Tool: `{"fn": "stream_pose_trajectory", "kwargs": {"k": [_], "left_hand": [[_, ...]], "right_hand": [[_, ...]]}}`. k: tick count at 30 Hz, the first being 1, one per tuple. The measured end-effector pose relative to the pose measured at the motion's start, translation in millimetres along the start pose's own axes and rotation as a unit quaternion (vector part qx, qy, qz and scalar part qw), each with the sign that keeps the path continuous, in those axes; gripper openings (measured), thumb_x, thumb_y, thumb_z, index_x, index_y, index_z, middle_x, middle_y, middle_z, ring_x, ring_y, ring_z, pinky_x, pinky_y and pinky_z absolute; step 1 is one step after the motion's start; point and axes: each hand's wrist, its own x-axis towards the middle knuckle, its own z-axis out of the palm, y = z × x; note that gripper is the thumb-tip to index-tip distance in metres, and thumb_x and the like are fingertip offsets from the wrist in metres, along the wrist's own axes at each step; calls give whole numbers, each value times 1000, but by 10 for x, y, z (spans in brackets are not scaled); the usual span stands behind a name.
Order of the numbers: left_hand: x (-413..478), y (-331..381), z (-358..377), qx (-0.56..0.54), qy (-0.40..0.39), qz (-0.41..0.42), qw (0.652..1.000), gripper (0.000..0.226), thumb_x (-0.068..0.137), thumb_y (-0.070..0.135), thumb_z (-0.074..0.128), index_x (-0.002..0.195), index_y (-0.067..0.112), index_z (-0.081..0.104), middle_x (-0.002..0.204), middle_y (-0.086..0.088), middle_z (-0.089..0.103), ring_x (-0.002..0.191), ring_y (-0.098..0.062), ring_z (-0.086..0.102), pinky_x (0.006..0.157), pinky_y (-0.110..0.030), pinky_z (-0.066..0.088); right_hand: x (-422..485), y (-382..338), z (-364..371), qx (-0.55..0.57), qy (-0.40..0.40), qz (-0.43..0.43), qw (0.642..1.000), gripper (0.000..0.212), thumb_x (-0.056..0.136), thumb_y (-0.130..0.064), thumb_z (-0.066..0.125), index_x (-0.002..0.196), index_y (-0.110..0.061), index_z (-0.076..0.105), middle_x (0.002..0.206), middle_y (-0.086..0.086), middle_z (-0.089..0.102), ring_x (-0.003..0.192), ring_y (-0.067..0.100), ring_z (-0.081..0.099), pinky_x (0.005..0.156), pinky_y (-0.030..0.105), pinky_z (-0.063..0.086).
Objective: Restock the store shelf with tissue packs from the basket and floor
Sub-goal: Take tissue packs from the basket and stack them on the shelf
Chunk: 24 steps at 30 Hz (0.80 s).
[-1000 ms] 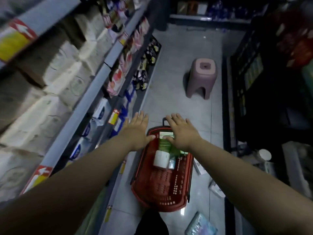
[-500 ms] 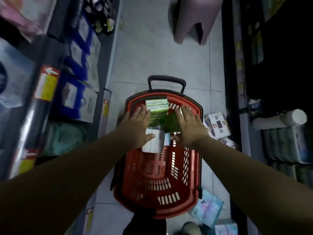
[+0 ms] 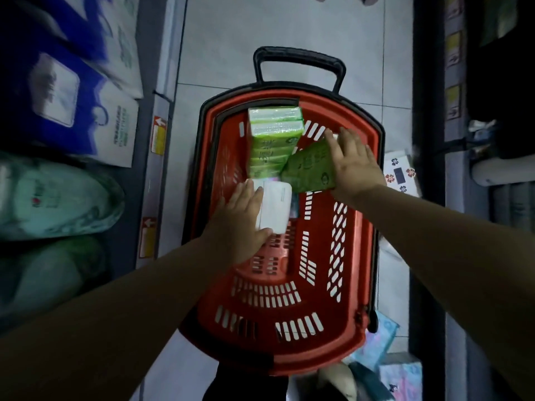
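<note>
A red basket [image 3: 307, 319] with a black handle stands on the floor below me. Inside lean a tall stack of light green tissue packs [image 3: 273, 137], a darker green pack [image 3: 311, 169] and a white pack [image 3: 275, 208]. My left hand [image 3: 240, 218] wraps the white pack's left side, thumb under its near edge. My right hand [image 3: 353, 163] lies flat on the dark green pack's right edge, fingers spread. The store shelf [image 3: 156, 134] runs along the left.
Blue-and-white bags [image 3: 72, 91] and pale green soft packs [image 3: 55, 198] fill the left shelf's lower level. On the floor right of the basket lie a flowered white pack [image 3: 401, 172] and pastel blue-pink packs [image 3: 379, 340]. A dark shelf unit [image 3: 492, 140] lines the right.
My view has tilted down and closer to the basket. Both hands dropped into it: the left closed around the white pack, the right settled on the dark green pack.
</note>
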Motion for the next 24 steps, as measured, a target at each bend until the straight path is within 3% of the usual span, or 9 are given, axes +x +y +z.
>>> {"fn": "stream_pose_trajectory", "kwargs": {"k": [3, 8, 11, 14, 16, 18, 20, 22, 24], "left_hand": [[-98, -36, 90, -43, 10, -41, 998, 87, 92, 43, 57, 155, 10, 7, 162, -11, 2, 150, -27, 0, 121, -46, 9], [-400, 128, 131, -106, 27, -84, 990, 82, 92, 39, 58, 154, 9, 14, 161, -14, 10, 149, -28, 5, 121, -44, 11], [-594, 236, 238, -142, 27, -104, 984, 81, 90, 45, 56, 154, 12, 18, 160, -12, 16, 149, -28, 12, 120, -48, 17], [-745, 250, 431, -189, 49, -127, 972, 82, 76, 65, 39, 144, 19, 35, 147, -7, 43, 138, -25, 37, 111, -50, 35], [-849, 168, 713, -258, 58, -153, 952, 72, 76, 67, 41, 130, 18, 47, 126, -5, 56, 121, -23, 53, 102, -50, 45], [-1005, 106, 967, -318, 70, -188, 927, 69, 77, 71, 47, 122, 19, 49, 114, -4, 59, 109, -22, 59, 96, -50, 50], [-1241, 159, 1082, -376, 99, -229, 893, 77, 71, 69, 49, 130, 20, 44, 121, -6, 57, 115, -25, 56, 98, -52, 48], [-1575, 409, 937, -452, 128, -258, 844, 83, 72, 58, 53, 143, 18, 35, 135, -8, 51, 126, -27, 49, 104, -51, 43], [-1865, 660, 802, -532, 141, -257, 795, 69, 89, 39, 54, 149, 17, 28, 140, -2, 46, 127, -20, 46, 100, -34, 45]], "right_hand": [[-229, -112, -18, -65, 0, -19, 998, 110, 78, -28, 70, 154, -20, -9, 151, 20, 14, 143, 38, 13, 118, 48, 15], [-828, -529, -40, -101, -11, 1, 995, 70, 96, -28, 45, 152, -11, 7, 148, 24, 17, 138, 39, 21, 111, 46, 27], [-1136, -717, -33, -81, -63, 9, 995, 61, 94, -33, 48, 146, -11, 23, 142, 21, 23, 133, 36, 25, 104, 42, 33], [-1313, -739, -23, 47, -165, 97, 980, 85, 76, -53, 68, 141, -13, 31, 142, 18, 24, 134, 34, 22, 103, 42, 36], [-1403, -646, -20, 129, -231, 140, 954, 97, 70, -65, 68, 144, -14, 32, 150, 19, 22, 139, 39, 16, 107, 48, 33], [-1500, -492, 23, 169, -257, 141, 941, 100, 66, -77, 60, 141, -14, 39, 147, 18, 33, 137, 40, 24, 109, 48, 30], [-1651, -339, 42, 271, -253, 152, 916, 102, 57, -79, 63, 133, -13, 50, 138, 17, 46, 128, 38, 42, 105, 46, 40], [-1835, -202, 4, 423, -227, 159, 863, 84, 64, -64, 71, 124, -8, 56, 122, 13, 58, 104, 29, 60, 86, 36, 53], [-2027, -100, -73, 541, -240, 163, 789, 49, 81, -40, 71, 113, -5, 61, 103, 10, 67, 78, 20, 67, 62, 25, 55]]}}
